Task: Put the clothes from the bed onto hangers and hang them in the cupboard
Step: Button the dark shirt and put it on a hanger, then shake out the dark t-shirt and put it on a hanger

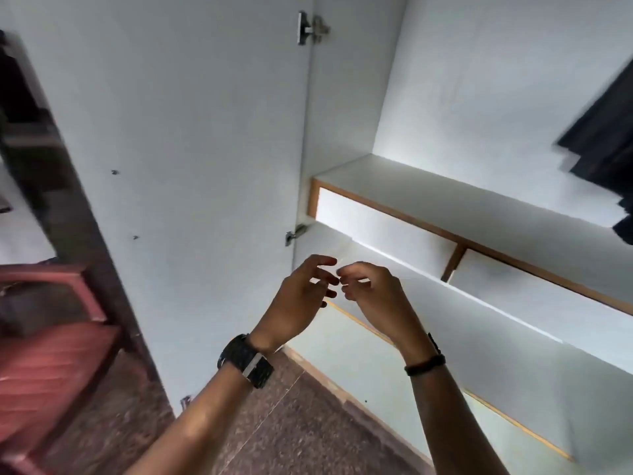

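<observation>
— Clothes? 
— Dark garment [606, 138] hanging far right inside the white cupboard [479, 97], blurred.
— Hands?
— Left hand [301, 299] and right hand [370, 293] raised together near centre, fingers loosely curled, fingertips almost touching, holding nothing visible.
— Around?
— Open door [178, 159] left; reddish chair [51, 354] beyond.

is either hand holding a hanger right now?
No. The left hand and right hand hover fingertip to fingertip before the open cupboard, fingers loosely curled, with no hanger or garment in them.
</observation>
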The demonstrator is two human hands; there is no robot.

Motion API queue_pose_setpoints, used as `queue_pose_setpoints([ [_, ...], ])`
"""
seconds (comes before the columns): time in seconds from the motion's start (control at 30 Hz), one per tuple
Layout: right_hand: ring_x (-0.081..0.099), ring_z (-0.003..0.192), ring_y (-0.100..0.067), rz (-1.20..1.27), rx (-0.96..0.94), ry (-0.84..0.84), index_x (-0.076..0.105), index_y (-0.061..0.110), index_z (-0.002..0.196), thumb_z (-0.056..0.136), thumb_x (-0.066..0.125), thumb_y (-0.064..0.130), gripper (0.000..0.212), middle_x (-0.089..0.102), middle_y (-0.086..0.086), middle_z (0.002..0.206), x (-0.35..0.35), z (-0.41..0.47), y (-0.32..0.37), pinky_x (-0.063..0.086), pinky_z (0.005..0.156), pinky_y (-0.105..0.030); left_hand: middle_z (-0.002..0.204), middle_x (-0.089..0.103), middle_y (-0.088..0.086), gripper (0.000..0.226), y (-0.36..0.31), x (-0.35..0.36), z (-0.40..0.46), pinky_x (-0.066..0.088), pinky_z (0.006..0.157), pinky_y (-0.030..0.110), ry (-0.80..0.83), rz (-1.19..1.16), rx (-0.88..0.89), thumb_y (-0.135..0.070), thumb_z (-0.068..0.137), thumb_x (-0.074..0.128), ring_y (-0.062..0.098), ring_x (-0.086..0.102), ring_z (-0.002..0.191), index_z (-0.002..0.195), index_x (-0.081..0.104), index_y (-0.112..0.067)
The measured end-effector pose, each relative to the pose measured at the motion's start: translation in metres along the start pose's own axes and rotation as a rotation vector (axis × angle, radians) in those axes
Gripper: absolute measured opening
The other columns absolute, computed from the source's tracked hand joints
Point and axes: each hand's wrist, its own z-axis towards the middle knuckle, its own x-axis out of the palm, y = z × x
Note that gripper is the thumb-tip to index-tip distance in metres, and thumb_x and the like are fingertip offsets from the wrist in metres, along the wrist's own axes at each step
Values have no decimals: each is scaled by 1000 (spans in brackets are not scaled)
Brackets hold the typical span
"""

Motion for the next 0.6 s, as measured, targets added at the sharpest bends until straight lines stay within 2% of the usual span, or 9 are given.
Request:
queue_pose_setpoints([
  [0.1,66,89,-18,19,-26,237,69,18,100,88,50,0,29,67,3,92,96,-19,28,53,86,-33,90,65,-3,39,36,-80,-61,52,72,29,-160,63,-166,1,95,34,8,65,76,110,54,-29],
  [0.23,68,88,-20,25,-74,522,71,17,97,90,50,3,26,68,3,87,242,-65,83,54,86,-40,91,67,1,36,83,-191,-175,53,69,29,-371,141,-344,2,93,38,12,65,74,113,54,-23],
  [0.3,67,91,-18,13,-126,615,71,18,97,89,51,4,27,69,3,91,310,-94,111,53,87,-34,96,69,4,37,104,-245,-237,54,71,32,-458,181,-405,1,91,43,17,67,81,107,54,-31],
  [0.37,64,88,-12,-16,-195,736,71,16,100,88,48,2,29,69,4,92,373,-124,144,50,85,-26,99,68,4,39,121,-296,-297,52,77,41,-572,204,-480,-4,86,49,25,66,89,99,53,-41],
  [0.4,62,86,-12,-14,-209,796,70,13,101,88,47,1,29,67,4,90,399,-136,158,50,84,-27,98,67,3,38,128,-316,-321,51,78,42,-623,212,-510,-4,86,51,26,65,88,98,53,-40],
  [0.53,63,79,-17,-62,-315,978,70,17,95,86,51,6,24,65,5,82,496,-186,216,51,78,-34,98,66,6,33,141,-386,-410,50,73,39,-775,209,-631,-1,86,53,30,64,89,113,55,-20],
  [0.6,63,77,-18,-72,-337,1011,70,20,95,85,55,11,21,63,7,78,522,-196,233,51,79,-34,100,67,9,35,140,-404,-432,48,72,35,-794,225,-636,0,86,53,31,65,91,118,54,-14],
])
